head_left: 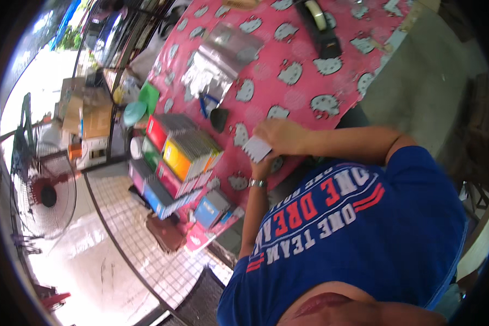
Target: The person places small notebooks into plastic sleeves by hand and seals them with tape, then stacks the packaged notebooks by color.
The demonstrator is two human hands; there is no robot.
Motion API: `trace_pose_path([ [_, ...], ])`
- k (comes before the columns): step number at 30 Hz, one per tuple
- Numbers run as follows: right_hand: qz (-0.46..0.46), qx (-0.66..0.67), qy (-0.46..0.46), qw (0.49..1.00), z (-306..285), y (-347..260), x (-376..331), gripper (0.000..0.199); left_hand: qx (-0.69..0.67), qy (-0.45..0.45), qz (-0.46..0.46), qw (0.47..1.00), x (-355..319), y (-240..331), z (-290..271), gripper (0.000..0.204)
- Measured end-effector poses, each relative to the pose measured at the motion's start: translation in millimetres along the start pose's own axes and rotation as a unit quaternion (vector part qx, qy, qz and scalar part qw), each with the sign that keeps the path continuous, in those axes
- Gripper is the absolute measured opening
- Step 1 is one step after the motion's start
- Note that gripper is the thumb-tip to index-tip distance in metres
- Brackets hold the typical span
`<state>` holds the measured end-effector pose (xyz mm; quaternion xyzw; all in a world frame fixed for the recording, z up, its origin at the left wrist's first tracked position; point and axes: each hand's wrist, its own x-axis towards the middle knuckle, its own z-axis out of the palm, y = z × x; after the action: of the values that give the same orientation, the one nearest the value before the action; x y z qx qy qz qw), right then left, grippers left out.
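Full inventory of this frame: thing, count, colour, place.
Tablecloth: 1, pink with white cat faces, covers the table.
Tape dispenser: 1, black, far table edge.
Clear plastic bags: small pile, shiny, mid table.
Pliers: 1, blue handles, beside the bags.
Card boxes: several, red, yellow, pink, blue, at the table's left edge.
Fan: 1, grey cage with red hub, on the floor at left.
Cardboard boxes: a few, brown, on a shelf at left.
White card stack: 1, held in both hands.
Left hand: under the stack, watch at wrist.
Right hand: on top of the stack.

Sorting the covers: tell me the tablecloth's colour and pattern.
Pink tablecloth with repeated white cartoon cat faces, seen in the head view.
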<state>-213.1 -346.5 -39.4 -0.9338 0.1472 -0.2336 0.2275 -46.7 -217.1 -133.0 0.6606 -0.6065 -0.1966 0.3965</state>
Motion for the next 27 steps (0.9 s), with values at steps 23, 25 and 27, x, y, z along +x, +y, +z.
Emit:
trace_pose_path([
  [23,0.198,-0.007,0.024,0.98,-103.3,73.8,-64.6,0.067,0.203,-0.202,0.182,0.941,135.9,-15.1,116.7,0.039],
  [25,0.165,-0.243,0.092,0.952,-94.0,69.4,-56.2,0.065,0.196,-0.152,0.238,0.939,136.4,-19.0,116.2,0.038],
  [27,0.129,-0.343,0.14,0.92,-86.7,66.4,-50.1,0.067,0.122,-0.142,0.243,0.952,136.6,-24.1,113.7,0.039],
])
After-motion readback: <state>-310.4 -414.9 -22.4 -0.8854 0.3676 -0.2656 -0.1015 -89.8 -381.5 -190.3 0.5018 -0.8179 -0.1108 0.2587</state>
